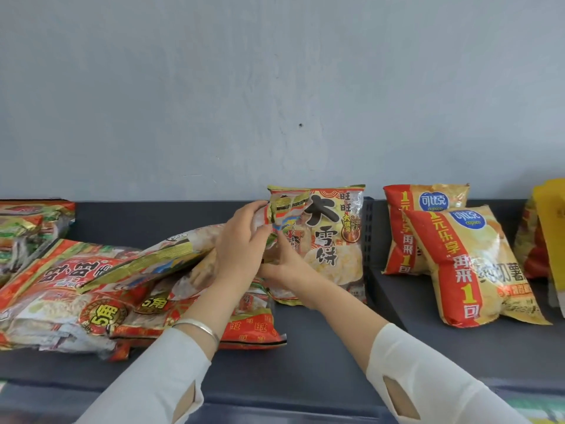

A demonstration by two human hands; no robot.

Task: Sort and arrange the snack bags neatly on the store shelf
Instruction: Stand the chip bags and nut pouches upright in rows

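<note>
While the rice-cracker bag (324, 240) stands upright toward the far side of the shelf (305, 347), its long axis vertical, both hands work at its left edge. The left hand (244, 243) has its fingers (252, 209) curled round the top left corner, pinching it. The right hand (287, 267) lies against the lower left, its fingertips hidden behind the left hand, so its hold cannot be told. The pile of flat bags (91, 286) lies just left, nearer the left hand.
</note>
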